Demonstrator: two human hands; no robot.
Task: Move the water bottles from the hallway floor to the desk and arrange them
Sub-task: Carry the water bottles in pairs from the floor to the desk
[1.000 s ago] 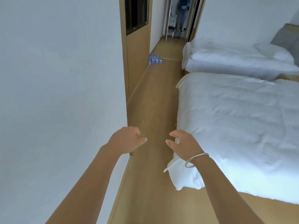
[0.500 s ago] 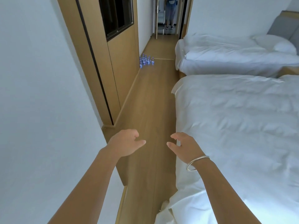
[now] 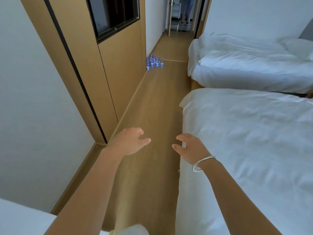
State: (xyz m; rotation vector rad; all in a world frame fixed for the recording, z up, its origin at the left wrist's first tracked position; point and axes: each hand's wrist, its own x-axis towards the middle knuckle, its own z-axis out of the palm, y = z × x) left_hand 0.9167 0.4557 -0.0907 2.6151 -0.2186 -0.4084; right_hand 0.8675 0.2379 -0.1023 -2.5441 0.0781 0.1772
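Note:
Several small water bottles with blue labels stand in a cluster on the wooden floor far ahead, beside the corner of the wooden wall panel. My left hand and my right hand are stretched out in front of me above the floor, both empty with loosely curled fingers. A silver bangle sits on my right wrist. The bottles are well beyond reach of both hands. No desk is in view.
A wooden wall panel with a dark window runs along the left. Two beds with white duvets, the near bed and the far bed, line the right. A person's legs stand in the far doorway. The floor strip runs between.
The view has advanced down the passage; the bottles and wall panel appear closer and larger. Both hands keep the same empty, outstretched pose.

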